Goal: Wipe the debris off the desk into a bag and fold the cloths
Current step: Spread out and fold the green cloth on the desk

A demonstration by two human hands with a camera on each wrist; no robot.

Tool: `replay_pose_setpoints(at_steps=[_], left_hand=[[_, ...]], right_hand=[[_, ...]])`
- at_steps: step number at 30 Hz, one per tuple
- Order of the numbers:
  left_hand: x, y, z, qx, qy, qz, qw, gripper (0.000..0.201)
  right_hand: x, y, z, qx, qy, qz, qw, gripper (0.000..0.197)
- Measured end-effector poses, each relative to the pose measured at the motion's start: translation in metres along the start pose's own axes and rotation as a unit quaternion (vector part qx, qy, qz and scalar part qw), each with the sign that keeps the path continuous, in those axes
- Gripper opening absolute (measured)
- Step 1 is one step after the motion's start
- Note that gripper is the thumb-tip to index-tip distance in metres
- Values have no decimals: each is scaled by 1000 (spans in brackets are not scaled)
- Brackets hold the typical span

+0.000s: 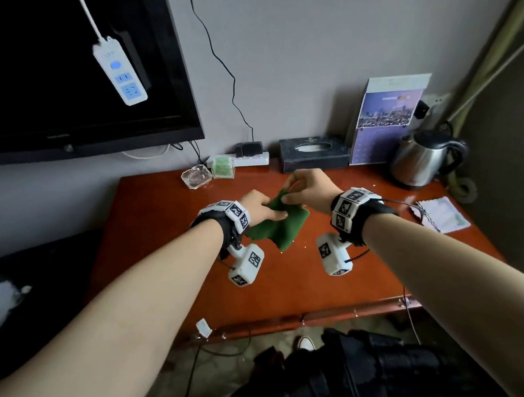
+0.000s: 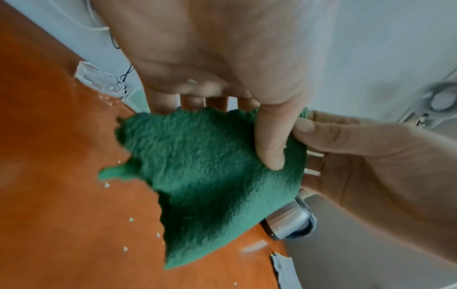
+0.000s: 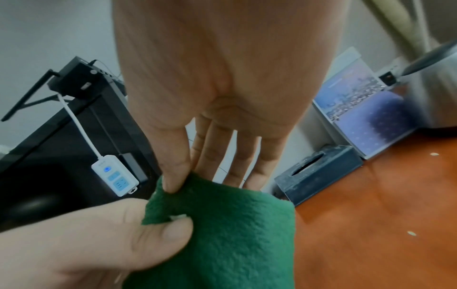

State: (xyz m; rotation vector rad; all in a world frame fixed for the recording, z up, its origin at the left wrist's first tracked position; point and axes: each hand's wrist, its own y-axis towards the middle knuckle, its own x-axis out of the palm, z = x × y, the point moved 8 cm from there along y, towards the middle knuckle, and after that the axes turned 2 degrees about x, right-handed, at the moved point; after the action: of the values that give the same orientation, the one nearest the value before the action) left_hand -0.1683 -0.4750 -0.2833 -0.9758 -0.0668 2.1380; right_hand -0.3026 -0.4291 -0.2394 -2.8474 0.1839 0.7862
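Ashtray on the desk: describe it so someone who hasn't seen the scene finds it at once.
Start at the red-brown desk and follow its back edge along the grey wall to the left corner, below the black screen. The glass ashtray sits there, just left of a small green box. It is the only clear, faceted item on the desk; its neighbours are opaque.
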Motion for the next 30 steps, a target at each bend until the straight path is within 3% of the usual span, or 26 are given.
replay_pose_setpoints(at_steps=[3, 7, 11, 16, 19, 23, 30], left_hand=[[6, -13, 2, -2, -57, 11, 998, 26], [1, -26, 6, -9, -116, 39, 992, 25], [-11, -31, 11, -7, -219, 94, 971, 32], [-14, -40, 21, -9, -299, 127, 946, 23], [-8, -47, 25, -21, -305, 136, 942, 11], [2, -61, 22, -60, -338, 147, 928, 11], [3, -80, 8, -116, -352, 155, 916, 21]], right_hand=[[-5, -13, 13, 21, 5, 55, 998, 16], [-17, -31, 29, 84, 60, 95, 990, 28], [-4, -45, 48, 168, 188, 28, 967, 53], [19, -58, 55, 225, 220, -41, 948, 71], [22, -60, 53, 226, 281, -37, 932, 58], [14, -60, 52, 181, 327, 23, 927, 13], [30, -59, 46, 175, 315, 7, 933, 11]])
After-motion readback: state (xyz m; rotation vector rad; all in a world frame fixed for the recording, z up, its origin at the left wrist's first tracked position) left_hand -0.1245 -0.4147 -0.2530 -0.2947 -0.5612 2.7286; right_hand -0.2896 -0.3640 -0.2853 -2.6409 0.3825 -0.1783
